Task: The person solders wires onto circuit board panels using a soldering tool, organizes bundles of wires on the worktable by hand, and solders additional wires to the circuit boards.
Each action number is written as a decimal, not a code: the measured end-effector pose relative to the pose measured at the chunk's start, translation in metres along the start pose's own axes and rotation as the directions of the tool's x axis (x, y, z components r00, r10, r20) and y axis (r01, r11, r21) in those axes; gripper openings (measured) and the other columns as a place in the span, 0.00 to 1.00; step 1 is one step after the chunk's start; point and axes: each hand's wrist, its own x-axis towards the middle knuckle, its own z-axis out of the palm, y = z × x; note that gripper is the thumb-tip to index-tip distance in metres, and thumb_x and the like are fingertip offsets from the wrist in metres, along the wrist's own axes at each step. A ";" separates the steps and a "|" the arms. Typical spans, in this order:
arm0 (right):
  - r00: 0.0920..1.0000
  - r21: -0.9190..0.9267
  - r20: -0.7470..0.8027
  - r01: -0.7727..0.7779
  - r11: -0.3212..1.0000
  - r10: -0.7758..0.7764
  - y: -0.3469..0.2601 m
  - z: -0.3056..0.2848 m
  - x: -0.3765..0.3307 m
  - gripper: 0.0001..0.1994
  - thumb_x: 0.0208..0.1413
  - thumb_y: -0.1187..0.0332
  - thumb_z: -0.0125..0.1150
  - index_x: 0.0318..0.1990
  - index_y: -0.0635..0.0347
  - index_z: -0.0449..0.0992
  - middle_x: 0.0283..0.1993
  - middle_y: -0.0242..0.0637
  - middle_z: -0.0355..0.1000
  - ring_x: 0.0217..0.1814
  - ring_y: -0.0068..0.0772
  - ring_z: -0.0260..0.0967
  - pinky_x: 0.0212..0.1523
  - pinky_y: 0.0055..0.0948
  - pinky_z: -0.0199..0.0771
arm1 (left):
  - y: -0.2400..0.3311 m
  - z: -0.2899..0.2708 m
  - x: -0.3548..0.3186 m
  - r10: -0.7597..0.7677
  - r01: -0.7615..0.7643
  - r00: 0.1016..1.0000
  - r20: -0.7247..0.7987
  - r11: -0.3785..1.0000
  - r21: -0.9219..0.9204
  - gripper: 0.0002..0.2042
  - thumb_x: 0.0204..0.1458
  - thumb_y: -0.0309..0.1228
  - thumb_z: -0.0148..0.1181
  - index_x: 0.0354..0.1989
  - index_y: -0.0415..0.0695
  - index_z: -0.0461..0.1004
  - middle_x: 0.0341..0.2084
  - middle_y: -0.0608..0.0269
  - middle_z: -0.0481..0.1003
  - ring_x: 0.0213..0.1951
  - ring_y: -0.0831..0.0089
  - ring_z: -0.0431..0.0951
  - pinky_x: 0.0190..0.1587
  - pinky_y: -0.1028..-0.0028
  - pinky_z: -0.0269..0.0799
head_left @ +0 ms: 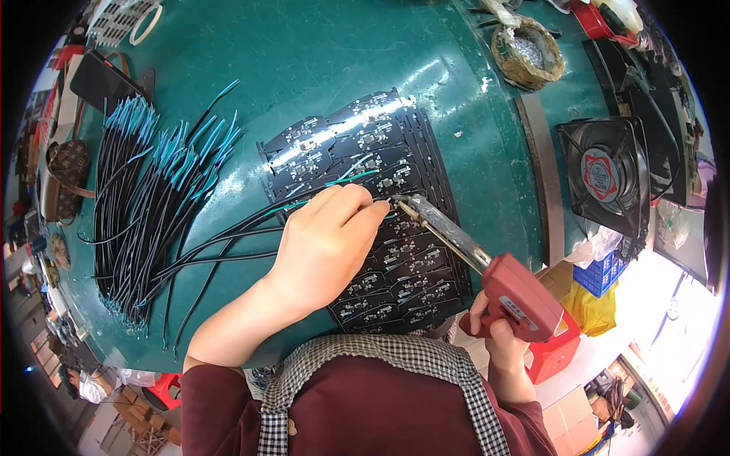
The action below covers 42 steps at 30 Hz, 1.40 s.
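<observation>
My right hand (499,332) is wrapped round the handle of a red soldering gun (521,298). Its long metal tip points up and left and ends at the black circuit board panel (391,258). Close to that tip, the fingers of my left hand (327,239) are pinched on a thin black cable, whose end they mostly hide. Black cables (228,242) run from the left under this hand to the boards, and some green wire ends (353,179) lie over them. Left of the panel rests a big bundle of black cables (125,220) with blue-green ends.
A green mat (304,45) covers the table. At the far right stands a round tub of silvery material (528,55); a square black fan (604,175) is at the right, beyond a metal strip (541,182). A phone (103,82) and brown bag (67,178) lie far left.
</observation>
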 end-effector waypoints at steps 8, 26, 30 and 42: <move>0.999 -0.121 0.025 0.044 0.992 -0.041 0.023 -0.020 -0.011 0.27 0.48 0.62 0.65 0.52 0.67 0.65 0.37 0.39 0.71 0.26 0.21 0.64 0.27 0.21 0.65 | 0.000 0.001 0.001 0.000 0.000 1.000 -0.014 1.000 -0.011 0.09 0.40 0.18 0.59 0.33 0.38 0.75 0.27 0.61 0.71 0.28 0.65 0.73 0.29 0.70 0.69; 0.933 -0.052 -0.185 0.304 0.951 -0.308 0.012 -0.002 -0.018 0.29 0.56 0.54 0.53 0.54 0.72 0.57 0.43 0.47 0.67 0.18 0.22 0.59 0.18 0.18 0.57 | -0.046 -0.051 -0.006 -0.103 0.209 0.940 -0.325 0.928 0.309 0.03 0.44 0.25 0.56 0.27 0.41 0.72 0.28 0.57 0.70 0.33 0.59 0.71 0.36 0.62 0.69; 0.935 -0.035 -0.183 0.302 0.953 -0.303 0.011 0.005 -0.019 0.27 0.57 0.55 0.53 0.53 0.71 0.58 0.42 0.48 0.67 0.18 0.22 0.59 0.18 0.17 0.58 | -0.085 -0.066 -0.010 -0.236 0.363 0.911 -0.339 0.847 0.387 0.04 0.44 0.27 0.58 0.27 0.41 0.73 0.25 0.58 0.70 0.32 0.58 0.72 0.36 0.63 0.68; 0.928 -0.024 -0.192 0.320 0.947 -0.318 0.015 0.005 -0.045 0.29 0.55 0.56 0.55 0.56 0.68 0.56 0.41 0.50 0.67 0.19 0.25 0.61 0.17 0.18 0.60 | -0.086 -0.089 -0.008 -0.162 0.168 0.693 -0.703 0.984 -0.060 0.03 0.51 0.23 0.58 0.33 0.39 0.74 0.25 0.65 0.73 0.25 0.79 0.73 0.29 0.80 0.68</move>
